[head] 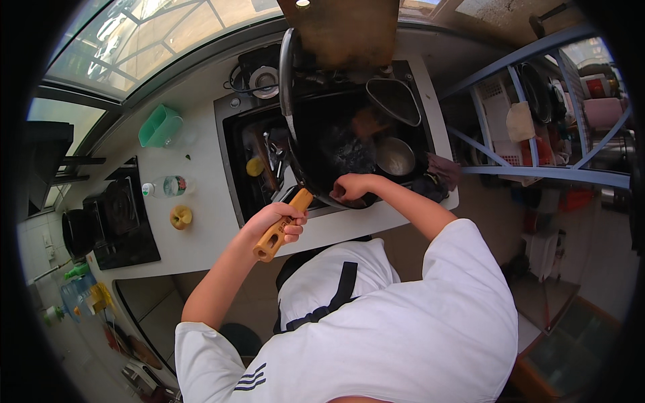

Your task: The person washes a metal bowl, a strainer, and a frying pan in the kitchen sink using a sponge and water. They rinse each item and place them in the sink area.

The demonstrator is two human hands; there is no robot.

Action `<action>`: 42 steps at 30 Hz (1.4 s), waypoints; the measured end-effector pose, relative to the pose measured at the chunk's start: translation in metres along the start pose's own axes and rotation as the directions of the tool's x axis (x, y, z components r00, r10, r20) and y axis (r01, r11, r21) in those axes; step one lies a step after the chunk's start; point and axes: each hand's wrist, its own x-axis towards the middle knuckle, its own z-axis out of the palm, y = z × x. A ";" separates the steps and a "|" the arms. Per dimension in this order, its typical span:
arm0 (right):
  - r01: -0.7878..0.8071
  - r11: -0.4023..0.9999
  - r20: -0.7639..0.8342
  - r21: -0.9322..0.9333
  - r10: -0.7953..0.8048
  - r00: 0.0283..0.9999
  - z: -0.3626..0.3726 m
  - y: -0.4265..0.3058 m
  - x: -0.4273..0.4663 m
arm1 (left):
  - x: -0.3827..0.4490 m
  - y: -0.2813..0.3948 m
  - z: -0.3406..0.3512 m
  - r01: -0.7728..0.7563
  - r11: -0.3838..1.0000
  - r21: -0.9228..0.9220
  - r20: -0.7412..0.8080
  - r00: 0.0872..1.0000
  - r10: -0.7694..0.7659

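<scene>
My left hand (282, 221) is closed around the wooden handle (272, 241) of a large dark wok. The wok (289, 80) is tilted over the dark double sink (229, 166), its rim rising high towards the window side. At the near side of the wok my right hand (352, 187) reaches in with bent fingers; whether it holds something is hidden. A round metal bowl or pan (396, 156) lies in the sink just beyond my right hand. Above it leans an oval-rimmed strainer or basin (394, 101). Cutlery and a yellow item (255, 166) lie in the left basin.
Left of the sink, the white counter (211, 211) bears a bitten or cut apple (181, 217), a plastic bottle (169, 186), a green container (160, 127) and a black hob (123, 216). Dark cloths (442, 174) lie at the right edge. A blue-framed shelf (544, 171) stands right.
</scene>
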 end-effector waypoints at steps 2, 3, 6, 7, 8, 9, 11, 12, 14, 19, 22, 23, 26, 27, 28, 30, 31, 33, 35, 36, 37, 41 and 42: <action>0.003 0.999 0.093 0.036 -0.006 0.996 -0.010 0.001 -0.008 | 0.001 0.003 0.009 0.042 0.986 -0.158 0.031 0.999 -0.038; 0.022 0.998 0.114 0.067 -0.029 0.993 -0.013 0.004 -0.012 | 0.002 0.003 0.011 0.052 0.985 -0.165 0.044 0.998 -0.046; 0.036 0.994 0.131 0.106 -0.050 0.990 -0.016 0.016 -0.020 | 0.002 -0.002 0.012 0.050 0.989 -0.136 0.077 0.996 -0.040; 0.011 0.996 0.106 0.087 -0.020 0.994 -0.011 0.023 -0.019 | 0.001 -0.006 0.007 0.029 0.995 -0.091 0.084 0.996 -0.022; -0.014 0.998 0.081 0.066 0.009 0.997 -0.009 0.027 -0.017 | 0.000 -0.011 0.001 0.007 0.999 -0.047 0.092 0.996 -0.003; -0.116 0.991 0.073 -0.070 0.121 0.990 -0.008 0.029 -0.010 | -0.001 -0.015 -0.007 -0.012 1.000 -0.012 0.102 0.995 0.013; -0.301 0.893 0.019 -0.334 0.325 0.945 -0.004 0.028 0.006 | -0.003 -0.028 -0.029 -0.052 0.997 0.050 0.117 0.992 0.046; -0.250 0.825 -0.013 -0.507 0.283 0.959 -0.006 0.024 0.010 | -0.003 -0.037 -0.040 -0.049 0.998 0.045 0.120 0.992 0.044; -0.469 0.854 -0.495 -0.225 0.315 0.810 0.007 0.061 0.044 | -0.002 -0.045 -0.045 -0.057 0.996 0.075 0.130 0.990 0.047; -0.324 0.946 -0.852 0.012 0.179 0.492 -0.027 0.042 0.110 | 0.005 -0.076 -0.067 -0.082 0.990 0.117 0.087 0.994 0.072; -0.015 1.000 -0.912 -0.007 0.000 0.410 -0.039 -0.002 0.127 | 0.007 -0.087 -0.079 -0.084 0.991 0.108 0.078 0.994 0.076; 0.085 0.996 -0.907 -0.018 -0.052 0.419 -0.039 -0.020 0.128 | 0.008 -0.090 -0.082 -0.087 0.990 0.110 0.074 0.994 0.079; 0.336 0.939 -0.797 -0.066 -0.253 0.549 -0.017 -0.049 0.113 | 0.012 -0.098 -0.089 -0.101 0.979 0.180 0.056 0.994 0.092; 0.421 0.902 -0.706 -0.090 -0.356 0.612 -0.007 -0.047 0.103 | 0.013 -0.099 -0.091 -0.110 0.977 0.182 0.065 0.993 0.100; 0.422 0.903 -0.631 -0.079 -0.373 0.680 0.006 -0.046 0.089 | 0.014 -0.101 -0.094 -0.121 0.976 0.182 0.073 0.991 0.109; 0.384 0.918 -0.466 -0.098 -0.384 0.797 0.024 -0.032 0.059 | 0.016 -0.103 -0.098 -0.134 0.975 0.178 0.087 0.989 0.120; 0.348 0.929 -0.384 -0.127 -0.369 0.846 0.028 -0.018 0.044 | 0.017 -0.103 -0.100 -0.130 0.976 0.176 0.092 0.989 0.116; 0.239 0.962 -0.302 -0.134 -0.270 0.914 0.027 0.002 0.013 | 0.016 -0.106 -0.104 -0.133 0.977 0.169 0.101 0.988 0.117; 0.051 0.971 -0.319 -0.232 -0.125 0.939 0.013 0.022 -0.005 | 0.018 -0.107 -0.108 -0.148 0.975 0.165 0.122 0.984 0.129; -0.054 0.967 -0.406 -0.251 -0.055 0.912 0.004 0.029 -0.006 | 0.017 -0.109 -0.108 -0.151 0.976 0.156 0.122 0.984 0.133; -0.160 0.955 -0.497 -0.252 0.014 0.868 -0.006 0.034 -0.004 | 0.016 -0.108 -0.107 -0.149 0.977 0.154 0.121 0.984 0.131; -0.265 0.938 -0.861 -0.223 -0.062 0.506 -0.024 0.063 0.064 | 0.014 -0.105 -0.105 -0.127 0.982 0.136 0.118 0.987 0.111; -0.213 0.966 -0.870 -0.145 -0.021 0.493 -0.030 0.051 0.081 | 0.014 -0.105 -0.106 -0.130 0.982 0.138 0.116 0.987 0.114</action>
